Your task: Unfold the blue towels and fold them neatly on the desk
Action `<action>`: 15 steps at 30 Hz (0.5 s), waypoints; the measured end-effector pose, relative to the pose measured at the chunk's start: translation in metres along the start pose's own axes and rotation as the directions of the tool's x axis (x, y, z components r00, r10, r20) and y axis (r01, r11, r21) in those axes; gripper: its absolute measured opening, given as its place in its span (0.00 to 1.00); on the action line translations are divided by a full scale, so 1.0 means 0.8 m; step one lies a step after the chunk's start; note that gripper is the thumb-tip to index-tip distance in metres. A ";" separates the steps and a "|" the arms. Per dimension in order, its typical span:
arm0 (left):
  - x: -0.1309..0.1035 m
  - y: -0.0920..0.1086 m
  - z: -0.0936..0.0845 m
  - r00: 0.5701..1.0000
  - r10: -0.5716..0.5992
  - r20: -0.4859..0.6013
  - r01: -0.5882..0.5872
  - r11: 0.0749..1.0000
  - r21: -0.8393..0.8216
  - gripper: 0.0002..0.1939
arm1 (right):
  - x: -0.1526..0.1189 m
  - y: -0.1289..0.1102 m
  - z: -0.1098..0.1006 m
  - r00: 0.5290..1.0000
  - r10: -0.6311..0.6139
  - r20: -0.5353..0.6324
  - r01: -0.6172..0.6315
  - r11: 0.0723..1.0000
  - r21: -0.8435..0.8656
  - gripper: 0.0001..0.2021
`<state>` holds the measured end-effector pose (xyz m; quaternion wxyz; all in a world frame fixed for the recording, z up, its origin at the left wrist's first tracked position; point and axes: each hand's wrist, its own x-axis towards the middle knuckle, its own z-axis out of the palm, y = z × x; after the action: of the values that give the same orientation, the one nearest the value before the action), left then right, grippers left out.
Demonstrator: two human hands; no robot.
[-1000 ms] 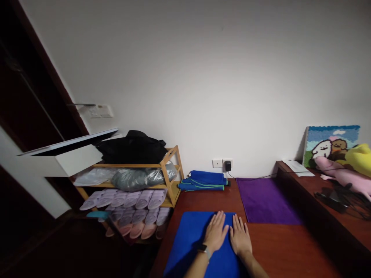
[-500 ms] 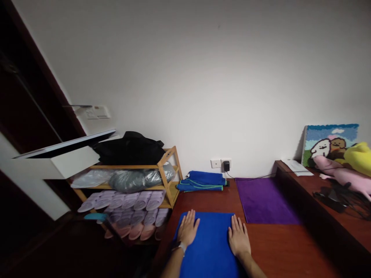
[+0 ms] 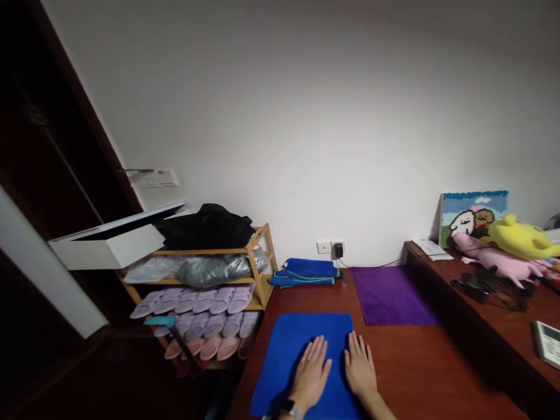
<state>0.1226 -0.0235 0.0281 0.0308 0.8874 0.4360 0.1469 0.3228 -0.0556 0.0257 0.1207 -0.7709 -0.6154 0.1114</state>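
A blue cloth (image 3: 280,350) lies spread flat on the reddish-brown table (image 3: 415,373). My left hand (image 3: 311,373) rests palm down near the middle of the cloth, fingers stretched out, with a watch on the wrist. My right hand (image 3: 361,364) lies flat along the cloth's right edge, its fingers extended. Neither hand grips anything. Behind the cloth, folded blue cloths with green edging (image 3: 306,273) sit against the wall. A purple cloth (image 3: 391,296) is spread at the back right of the table.
On the left stands a wooden rack (image 3: 262,274) with slippers (image 3: 205,300), wrapped bundles and a black bag (image 3: 207,228). A raised ledge on the right holds plush toys (image 3: 520,236), cables, a picture (image 3: 475,216) and a calculator (image 3: 549,343). A charger (image 3: 339,251) is plugged into the wall.
My left hand has moved right from the cloth's left edge to its middle. My right hand remains at the right edge. The view has shifted slightly, showing more of the right-hand ledge.
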 end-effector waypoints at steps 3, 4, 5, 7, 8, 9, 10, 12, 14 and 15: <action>0.028 0.070 0.015 0.999 0.017 0.048 -0.014 0.998 -0.066 0.30 | -0.021 0.003 0.005 0.999 -0.027 0.038 0.029 0.998 -0.052 0.32; 0.034 0.081 0.017 0.997 0.002 0.072 0.004 0.997 -0.074 0.30 | -0.024 0.003 0.005 0.998 -0.044 0.045 0.047 0.997 -0.064 0.32; 0.036 0.085 0.016 0.995 -0.014 0.101 0.021 0.997 -0.077 0.30 | -0.025 0.003 0.003 0.998 -0.052 0.047 0.055 0.996 -0.068 0.32; 0.032 0.071 0.009 0.986 -0.059 0.158 0.069 0.996 -0.060 0.31 | -0.025 0.003 0.002 0.999 -0.043 0.034 0.044 0.998 -0.053 0.32; 0.024 0.054 0.002 0.980 -0.094 0.177 0.103 0.994 -0.042 0.32 | -0.024 0.003 0.002 0.999 -0.034 0.021 0.035 0.999 -0.040 0.32; 0.013 0.031 -0.006 0.973 -0.141 0.185 0.146 0.989 -0.018 0.33 | -0.023 0.003 0.004 1.000 -0.025 0.008 0.025 0.999 -0.025 0.32; -0.001 0.004 -0.015 0.963 -0.199 0.183 0.200 0.980 0.013 0.35 | -0.022 0.003 0.006 1.000 -0.019 -0.004 0.019 1.000 -0.012 0.33; -0.036 -0.054 -0.033 0.930 -0.335 0.148 0.326 0.942 0.081 0.36 | -0.020 0.004 0.011 1.000 -0.015 -0.018 0.015 1.000 0.005 0.33; -0.073 -0.110 -0.049 0.882 -0.453 0.128 0.435 0.889 0.143 0.37 | -0.019 0.004 0.013 1.000 -0.013 -0.025 0.014 1.000 0.020 0.33; -0.090 -0.132 -0.056 0.862 -0.492 0.123 0.470 0.866 0.170 0.36 | -0.018 0.003 0.012 1.000 -0.014 -0.026 0.014 1.000 0.027 0.33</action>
<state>-0.0128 -0.0177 0.0344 0.0425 0.7591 0.6488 0.0323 0.3188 -0.0697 0.0165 0.1397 -0.7662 -0.6177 0.1090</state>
